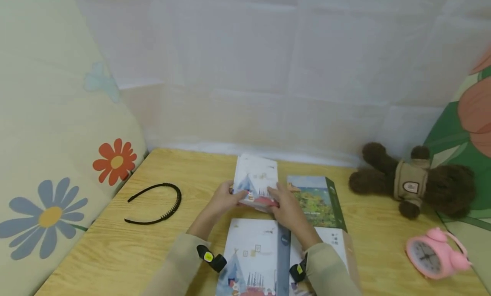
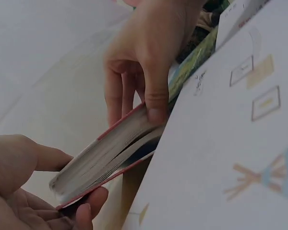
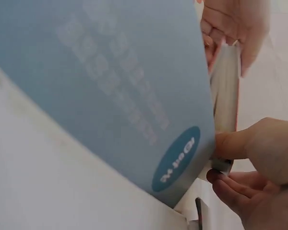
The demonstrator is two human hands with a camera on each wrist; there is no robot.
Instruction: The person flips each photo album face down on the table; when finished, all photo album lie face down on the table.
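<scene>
Both hands hold a small hardback book [image 1: 256,176] with a white cover, blue tent drawing and red lower part. The left hand [image 1: 223,198] grips its left edge, thumb on the cover and fingers beneath. Opposite it, the right hand [image 1: 289,206] pinches the right edge. Page edges of the book [image 2: 98,165] face the left wrist view, slightly parted between red-edged covers. Nearer the body lies a larger white book-like box [image 1: 251,253] with the same tent picture. Its blue side [image 3: 134,81] hides part of the held book in the right wrist view.
A landscape-covered book-like box [image 1: 314,202] and a white one [image 1: 337,245] lie beneath the right arm. On the wooden table [image 1: 199,172] are a black headband [image 1: 178,198] at left, a brown teddy bear [image 1: 412,181] and a pink alarm clock [image 1: 433,253] at right.
</scene>
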